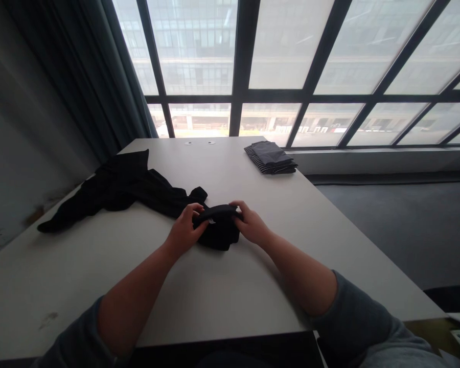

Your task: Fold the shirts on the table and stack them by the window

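Observation:
A small black garment (219, 236) is bunched up at the middle of the table, held from both sides by its raised, curved edge, inside which a small white tag shows. My left hand (184, 226) grips the left end of that edge, thumb inside and fingers behind. At the right end, my right hand (253, 224) pinches the same edge. Behind my left hand, more black clothing (122, 184) stretches to the far left in a loose, crumpled length. I cannot tell whether it is joined to the part I hold.
Folded grey and striped cloths (271, 156) lie stacked at the back right edge of the white table (230, 291). Two small white pieces (210, 143) are near its back edge. Large windows stand behind, with a dark curtain (99, 76) at left. Floor (387, 220) shows beyond the right edge.

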Tool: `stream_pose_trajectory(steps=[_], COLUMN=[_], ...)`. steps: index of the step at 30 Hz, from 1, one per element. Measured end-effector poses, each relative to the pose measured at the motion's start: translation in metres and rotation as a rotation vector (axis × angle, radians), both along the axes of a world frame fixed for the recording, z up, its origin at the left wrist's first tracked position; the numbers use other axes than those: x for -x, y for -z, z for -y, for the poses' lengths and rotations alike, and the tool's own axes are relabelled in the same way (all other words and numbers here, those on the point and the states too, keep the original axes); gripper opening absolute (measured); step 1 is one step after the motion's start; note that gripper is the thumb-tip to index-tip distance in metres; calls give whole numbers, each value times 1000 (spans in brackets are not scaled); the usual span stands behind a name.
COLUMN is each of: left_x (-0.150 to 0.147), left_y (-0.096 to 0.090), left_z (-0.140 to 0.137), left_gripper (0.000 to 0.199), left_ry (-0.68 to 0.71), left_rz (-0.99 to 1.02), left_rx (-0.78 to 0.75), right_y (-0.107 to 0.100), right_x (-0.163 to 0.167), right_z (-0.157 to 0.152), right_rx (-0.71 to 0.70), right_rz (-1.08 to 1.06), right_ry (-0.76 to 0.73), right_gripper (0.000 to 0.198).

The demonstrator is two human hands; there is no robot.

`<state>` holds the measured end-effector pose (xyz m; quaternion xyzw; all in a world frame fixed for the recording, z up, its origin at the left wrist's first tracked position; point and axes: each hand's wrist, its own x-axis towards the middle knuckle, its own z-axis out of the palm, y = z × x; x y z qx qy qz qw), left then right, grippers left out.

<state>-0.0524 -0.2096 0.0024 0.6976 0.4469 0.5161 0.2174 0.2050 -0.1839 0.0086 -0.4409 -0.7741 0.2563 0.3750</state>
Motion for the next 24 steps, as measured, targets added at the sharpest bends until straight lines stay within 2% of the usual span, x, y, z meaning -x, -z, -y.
stream_pose_trajectory(steps=[4, 9, 13, 16, 18, 21, 23, 24], left_x=[0, 4, 5, 3, 1, 0, 1, 1], left_y=[-3, -20, -24, -16, -10, -9, -15, -19], left_z=[3, 12, 16, 13, 9, 6, 8, 10], left_gripper=[38, 7, 14, 34, 37, 25, 20, 19], left_ry=[45, 64, 265, 369, 315, 217, 183, 168], left_rz=[-177, -347, -491, -575, -568, -551, -520, -488], left_rx=[-177, -288, -210, -142, -142, -159, -174, -180], right_y=[0, -1, -3, -3, -2, 2, 4, 5], right_x=[-2, -3, -3, -2, -1, 1, 1, 0], right_z=[-2, -8, -11, -11, -12, -13, -14, -14], right_rx=[16, 156, 295, 360, 425, 522, 495, 420], right_rz=[-36, -242, -443, -534, -581, -589, -512, -454], right_ry=[-12, 36, 64, 42, 3, -70, -67, -26], right_gripper=[41, 43, 48, 51, 55, 66, 72, 73])
